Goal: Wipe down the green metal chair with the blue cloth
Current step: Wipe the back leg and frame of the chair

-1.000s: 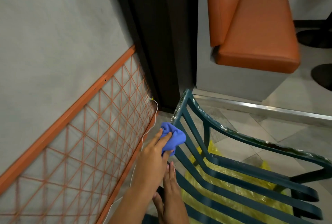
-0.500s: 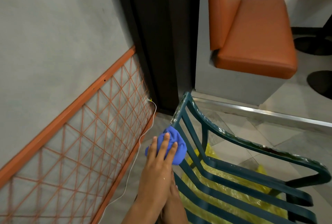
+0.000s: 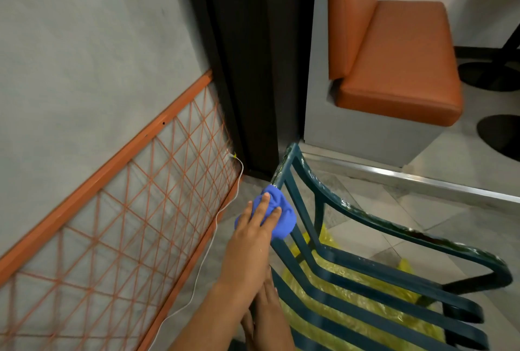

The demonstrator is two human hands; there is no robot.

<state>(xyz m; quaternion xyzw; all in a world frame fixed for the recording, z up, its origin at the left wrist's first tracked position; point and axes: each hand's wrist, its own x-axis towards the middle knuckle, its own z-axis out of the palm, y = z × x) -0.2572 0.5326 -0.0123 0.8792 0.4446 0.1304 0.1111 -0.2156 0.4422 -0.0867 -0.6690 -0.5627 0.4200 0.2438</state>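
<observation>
The left hand (image 3: 250, 241) wraps the blue cloth (image 3: 277, 217) around the green metal chair (image 3: 365, 274)'s side rail, so sliding cleans several faces. The right hand (image 3: 267, 314) lies mostly hidden beneath; its grip cannot be told.

— Where does the view look from?
— There is only the one, worn on the head, facing forward and steeply down, close over the hands.
— What fills it?
— The hands (image 3: 253, 255) rise from the bottom edge at centre. The chair (image 3: 365, 274) runs off to their right, the wall (image 3: 84, 55) to their left, a bench (image 3: 399, 69) well beyond them.
— Any overlap with another view?
— None; it stands alone.
</observation>
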